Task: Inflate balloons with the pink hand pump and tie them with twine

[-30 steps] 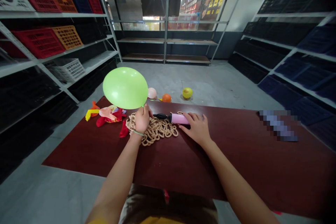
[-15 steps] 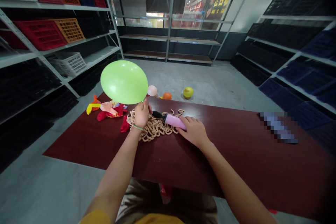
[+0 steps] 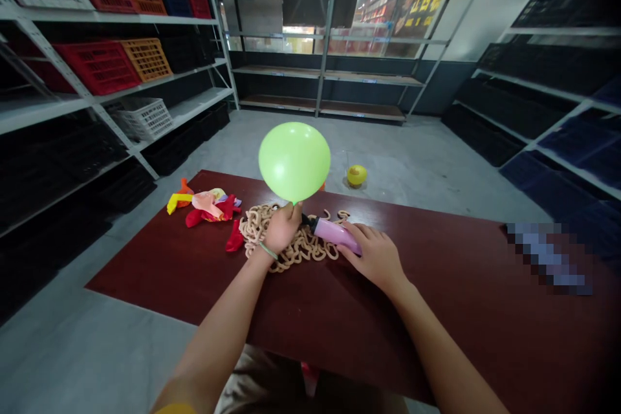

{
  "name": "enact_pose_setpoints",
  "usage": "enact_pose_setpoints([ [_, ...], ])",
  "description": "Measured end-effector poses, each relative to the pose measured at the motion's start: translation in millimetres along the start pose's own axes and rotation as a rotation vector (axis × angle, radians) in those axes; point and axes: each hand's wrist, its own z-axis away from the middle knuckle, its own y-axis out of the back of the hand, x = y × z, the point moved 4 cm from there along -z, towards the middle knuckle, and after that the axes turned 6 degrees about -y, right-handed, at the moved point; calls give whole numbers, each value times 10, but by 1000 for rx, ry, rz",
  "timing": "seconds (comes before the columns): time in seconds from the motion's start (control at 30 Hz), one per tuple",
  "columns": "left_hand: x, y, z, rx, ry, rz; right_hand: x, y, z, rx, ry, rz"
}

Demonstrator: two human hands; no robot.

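Observation:
An inflated light-green balloon (image 3: 294,160) stands upright above the table. My left hand (image 3: 284,228) pinches it at the neck, close to the black nozzle of a balloon pump. The pink barrel of that balloon pump (image 3: 332,235) slants low over the table, and my right hand (image 3: 376,253) is wrapped round its near end. Beneath and around the pump and my left hand lies a heap of beige rope-like loops (image 3: 295,252). To the left, a red uninflated balloon (image 3: 235,237) lies against the heap.
Several uninflated balloons (image 3: 208,204) lie at the left of the dark red table (image 3: 160,272). A pixelated bluish object (image 3: 548,257) is at its right. A yellow balloon (image 3: 356,174) rests on the floor beyond. Shelves (image 3: 145,18) with crates line the left wall.
The green balloon has swung from leaning left to upright, further right, now covering the small balloons on the floor behind. Both hands keep their holds. The view has shifted slightly left.

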Motion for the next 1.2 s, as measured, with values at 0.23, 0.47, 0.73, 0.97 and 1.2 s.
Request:
enact_pose_setpoints([
  [0.23, 12, -107, 33, -276, -87, -492, 39, -22, -5, 63, 31, -22],
  [0.47, 160, -241, 154, -514, -183, -635, -74, 194, 32, 388, 162, -39],
  [0.73, 288, -525, 436, -779, -352, -893, -383, 230, 67, 585, 290, 308],
  [0.97, 293, -576, 469, -799, -385, -957, -323, 176, -2, 505, 226, 286],
  [1.2, 260, -567, 456, -769, -370, -848, -207, 116, -21, 517, 251, 311],
])
